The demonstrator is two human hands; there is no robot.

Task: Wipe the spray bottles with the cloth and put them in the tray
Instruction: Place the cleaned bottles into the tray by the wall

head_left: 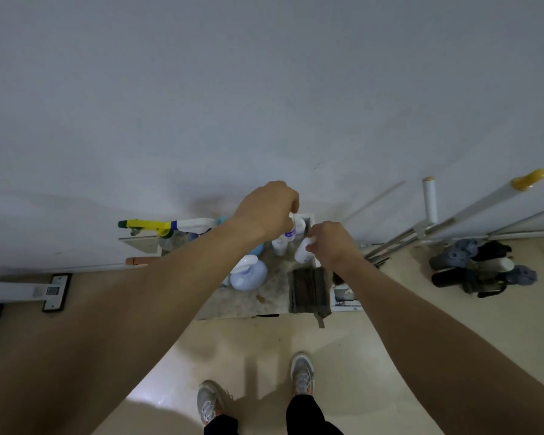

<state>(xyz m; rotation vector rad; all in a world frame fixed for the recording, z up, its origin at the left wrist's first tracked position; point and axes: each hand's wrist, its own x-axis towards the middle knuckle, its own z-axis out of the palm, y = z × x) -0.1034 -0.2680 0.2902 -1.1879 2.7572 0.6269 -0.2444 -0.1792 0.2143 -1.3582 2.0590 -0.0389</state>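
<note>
- The small white bottle [302,254]: plastic, prob. light, stiff; smooth sides, so maybe slippery. Best held round neck or body, not the nozzle.
- Right grip [332,243] is closed on its top; bottle is tilted, far right on the bench [242,304], next to what looks like a white tray [343,301].
- Left grip [264,211] curls over purple-label bottle [288,236], just left.
- Cloth [308,290]: dark grey, folded, at near edge, w/ no hand on it.
</note>
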